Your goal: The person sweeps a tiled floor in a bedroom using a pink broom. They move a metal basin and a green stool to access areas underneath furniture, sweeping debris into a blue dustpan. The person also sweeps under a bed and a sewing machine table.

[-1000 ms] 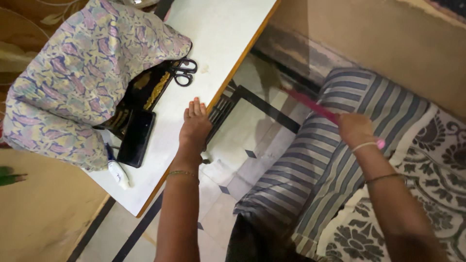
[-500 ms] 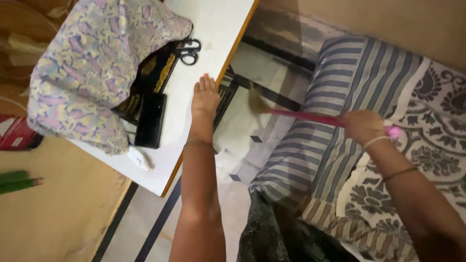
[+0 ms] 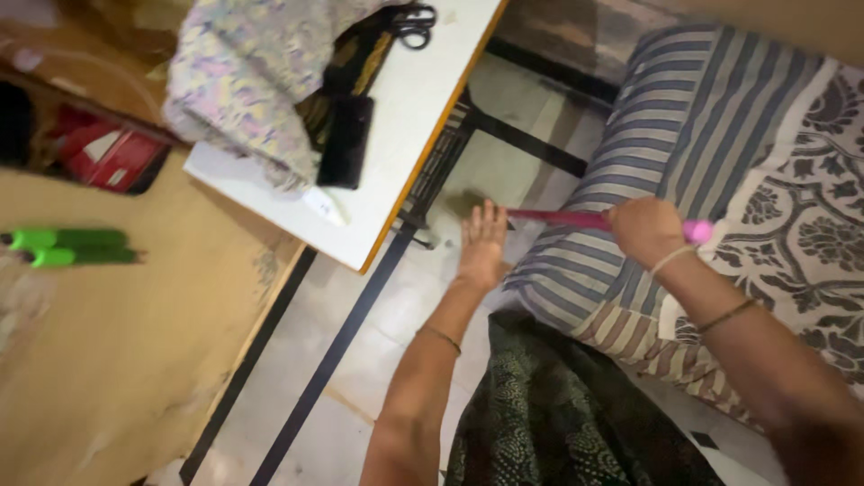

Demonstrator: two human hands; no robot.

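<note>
- Now, right hand [image 3: 641, 229]: fist closed around a pink broom handle [image 3: 558, 218]; the handle's rounded pink end [image 3: 697, 232] sticks out past the wrist side.
- Broom: handle lies nearly level, running left from the fist toward the table frame [image 3: 504, 135]; the bristle end [image 3: 463, 202] is a blurred brownish patch low by the frame, just under the table edge.
- Left hand [image 3: 483, 245]: open, fingers straight and together, pointing up the view; holds nothing. It hangs over the tiled floor [image 3: 360, 360], just beside the broom handle's far part; whether it touches the handle cannot be told.
- Table [image 3: 405, 126]: white top with orange edge, upper centre. On it: a patterned cloth [image 3: 252, 72] draped over a dark machine, a black flat case [image 3: 345, 142], black scissors [image 3: 412, 20] at the top edge, a small white item [image 3: 322, 205] near the front edge.
- Mattress [image 3: 684, 117]: striped grey and white, at right, with a floral sheet [image 3: 810, 207] over it; the right forearm crosses above it.
- Dark patterned garment [image 3: 558, 414] at bottom centre.
- Green tubes [image 3: 67, 246] lie on a tan surface at left; red box [image 3: 108, 155] behind.
</note>
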